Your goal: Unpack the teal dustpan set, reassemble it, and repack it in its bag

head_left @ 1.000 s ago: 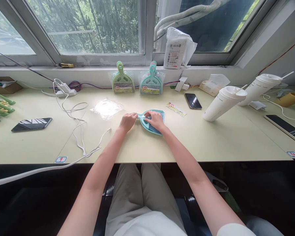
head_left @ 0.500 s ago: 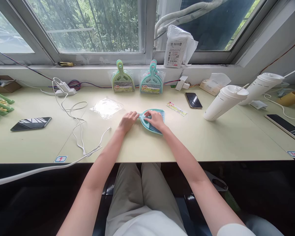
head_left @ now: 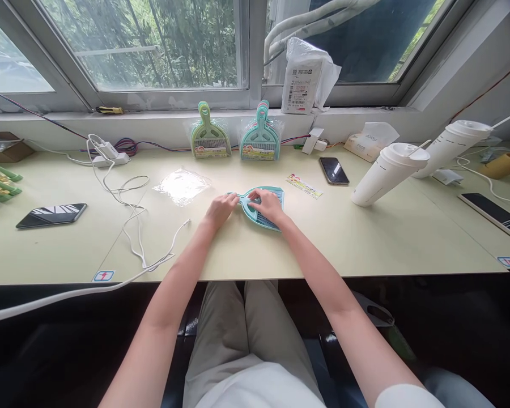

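Lying flat near the middle of the pale green worktop (head_left: 365,238), the small teal plastic dustpan with a brush set into it (head_left: 261,208) is held at both ends. The left hand (head_left: 219,209) closes its fingers round the handle, while the right hand (head_left: 268,207) presses down on the pan, fingers spread over the brush. Fitting the two parts together seems the step in hand; steady pressure and alignment matter. A clear plastic bag (head_left: 182,186) lies just left. Two packed dustpan sets (head_left: 233,139) lean under the window.
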Tool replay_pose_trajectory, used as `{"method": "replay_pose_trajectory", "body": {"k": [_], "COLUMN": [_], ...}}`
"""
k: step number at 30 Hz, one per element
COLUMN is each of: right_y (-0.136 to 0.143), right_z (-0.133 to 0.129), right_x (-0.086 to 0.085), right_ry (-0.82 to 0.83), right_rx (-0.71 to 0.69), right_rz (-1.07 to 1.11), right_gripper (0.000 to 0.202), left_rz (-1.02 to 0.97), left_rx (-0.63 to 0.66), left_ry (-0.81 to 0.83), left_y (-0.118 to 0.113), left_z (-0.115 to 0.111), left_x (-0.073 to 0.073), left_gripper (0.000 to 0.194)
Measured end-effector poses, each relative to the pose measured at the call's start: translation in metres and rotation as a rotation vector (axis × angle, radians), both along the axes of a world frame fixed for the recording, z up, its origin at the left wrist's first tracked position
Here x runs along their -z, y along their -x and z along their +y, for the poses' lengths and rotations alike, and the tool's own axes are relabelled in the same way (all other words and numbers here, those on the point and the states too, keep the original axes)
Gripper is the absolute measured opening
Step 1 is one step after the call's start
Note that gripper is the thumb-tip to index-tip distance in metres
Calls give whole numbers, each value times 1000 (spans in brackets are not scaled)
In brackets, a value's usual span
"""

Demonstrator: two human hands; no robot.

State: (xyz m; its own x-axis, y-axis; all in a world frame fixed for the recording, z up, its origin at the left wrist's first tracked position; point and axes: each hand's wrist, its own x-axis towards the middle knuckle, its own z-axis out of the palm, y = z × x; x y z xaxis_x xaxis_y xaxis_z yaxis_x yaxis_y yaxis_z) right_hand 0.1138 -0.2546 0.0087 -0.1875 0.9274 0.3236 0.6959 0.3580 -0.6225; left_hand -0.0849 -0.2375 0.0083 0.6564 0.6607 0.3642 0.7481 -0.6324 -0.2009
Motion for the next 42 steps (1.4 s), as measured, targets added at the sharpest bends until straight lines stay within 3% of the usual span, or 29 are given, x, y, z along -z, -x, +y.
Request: {"method": "replay_pose_trajectory", "body": {"k": [9, 26, 42], "right_y": [0, 2, -1], "right_z": [-3, -4, -4], "right_x": [-3, -4, -4], "right_ry": [26, -16, -39], "right_rx": [4, 22, 23], "right_rz": [-21, -107, -115], "right_gripper": [14, 18, 18], "left_rz": [62, -53, -154], "left_rx": [-7, 13, -43], "left_ry": [8, -33, -71], "left_y": [0, 3, 9], "left_z": [-3, 2, 11], "left_x": [-2, 5, 14], "left_gripper": [27, 30, 29]}}
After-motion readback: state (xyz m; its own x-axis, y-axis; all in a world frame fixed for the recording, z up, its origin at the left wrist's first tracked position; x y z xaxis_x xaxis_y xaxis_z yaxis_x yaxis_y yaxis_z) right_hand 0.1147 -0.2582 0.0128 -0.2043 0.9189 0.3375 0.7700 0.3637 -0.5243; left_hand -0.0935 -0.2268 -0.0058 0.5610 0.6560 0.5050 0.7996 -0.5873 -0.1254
